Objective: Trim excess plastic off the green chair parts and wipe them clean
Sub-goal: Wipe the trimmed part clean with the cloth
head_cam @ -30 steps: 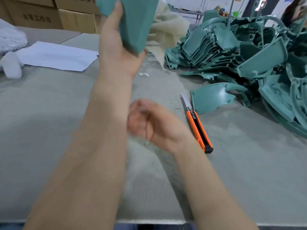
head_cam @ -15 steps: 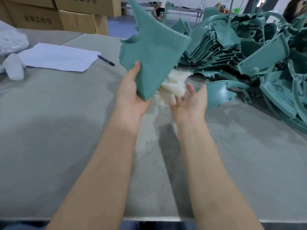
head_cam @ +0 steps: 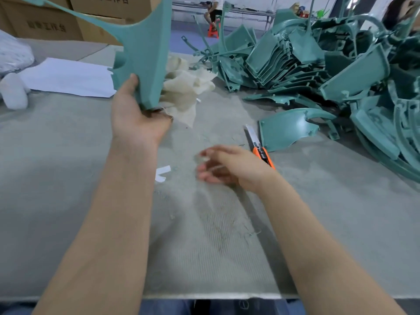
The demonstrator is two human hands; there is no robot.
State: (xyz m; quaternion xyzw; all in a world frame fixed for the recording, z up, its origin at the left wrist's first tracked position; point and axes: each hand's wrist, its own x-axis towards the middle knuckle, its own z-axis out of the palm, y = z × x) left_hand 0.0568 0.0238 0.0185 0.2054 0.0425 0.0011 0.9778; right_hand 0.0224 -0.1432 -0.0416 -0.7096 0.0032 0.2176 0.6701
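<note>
Two cardboard boxes point(head_cam: 52, 23) at far left are printed with Chinese characters, too blurred to be read. One green chair part point(head_cam: 145, 53) is gripped low by the left hand point(head_cam: 136, 119) and held upright, with a cloth point(head_cam: 186, 92) bunched behind it. Nothing is held by the blurred, loose-fingered right hand point(head_cam: 227, 167) — the knife point(head_cam: 259, 145) lies just right of it, blade pointing away.

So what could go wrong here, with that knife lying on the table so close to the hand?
1. The utility knife lies with its blade out, right beside the blurred right hand. A careless reach could mean a cut.
2. The left hand grips the big green chair part only at its lower corner, held up off the table. It might slip or twist out of the fingers.
</note>
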